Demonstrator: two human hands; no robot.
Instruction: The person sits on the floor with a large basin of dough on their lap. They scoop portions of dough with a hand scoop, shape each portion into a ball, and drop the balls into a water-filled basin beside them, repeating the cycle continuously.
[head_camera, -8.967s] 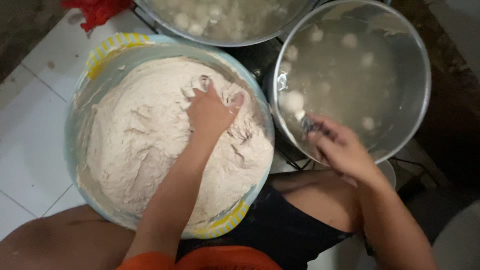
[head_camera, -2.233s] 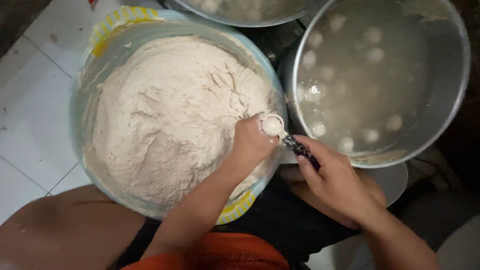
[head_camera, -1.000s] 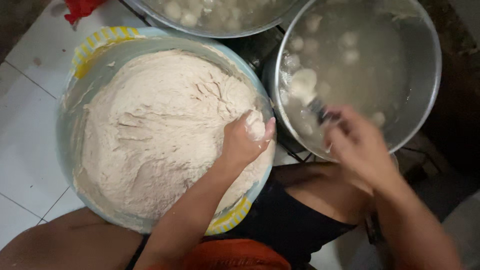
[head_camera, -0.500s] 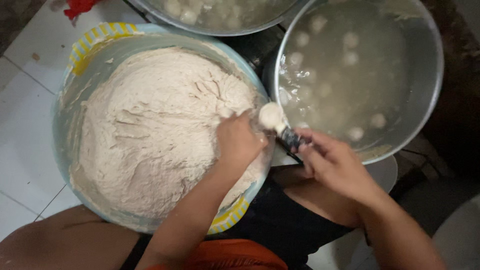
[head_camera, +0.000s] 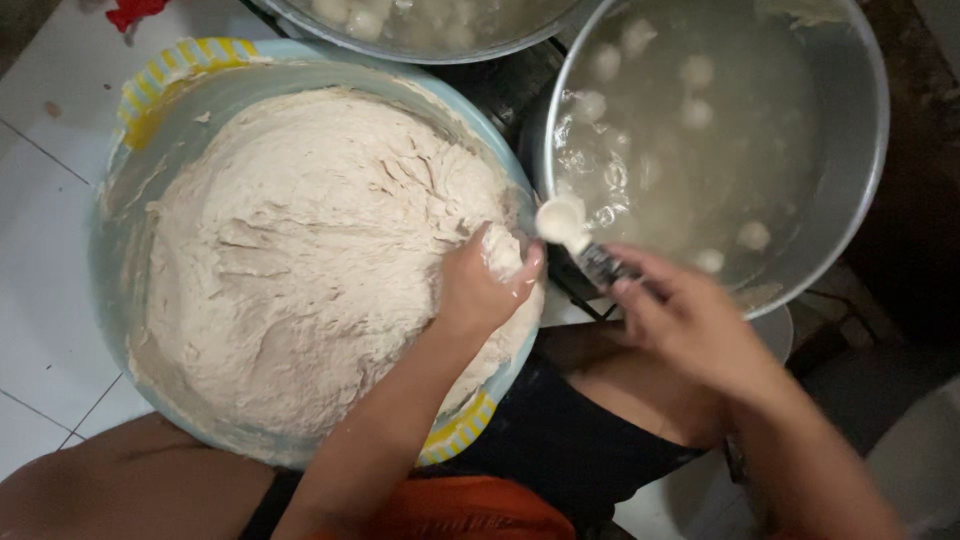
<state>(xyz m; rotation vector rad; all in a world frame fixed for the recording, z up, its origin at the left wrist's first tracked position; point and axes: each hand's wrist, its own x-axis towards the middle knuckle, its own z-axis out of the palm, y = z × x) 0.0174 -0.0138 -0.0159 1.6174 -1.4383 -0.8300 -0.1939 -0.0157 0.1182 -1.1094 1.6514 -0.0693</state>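
A big light-blue basin (head_camera: 160, 110) with a yellow-striped rim holds a mound of pale, sticky dough (head_camera: 300, 250). My left hand (head_camera: 485, 290) grips a lump of that dough at the basin's right side, squeezing it up between thumb and fingers. My right hand (head_camera: 690, 320) holds a spoon (head_camera: 575, 235) by its dark handle, with a small ball of dough on its bowl, just over the edge of a metal pot (head_camera: 860, 150). The pot holds cloudy water with several pale dough balls (head_camera: 690, 110) floating in it.
A second metal pot (head_camera: 420, 25) with more pale balls stands at the top. White floor tiles (head_camera: 40, 200) lie to the left, a red scrap (head_camera: 135, 12) at the top left. My knees and dark shorts (head_camera: 560, 440) are below the basin.
My right hand has brought the spoon from the pot back to my left hand and taken a ball of dough; it now sits at the pot's rim.
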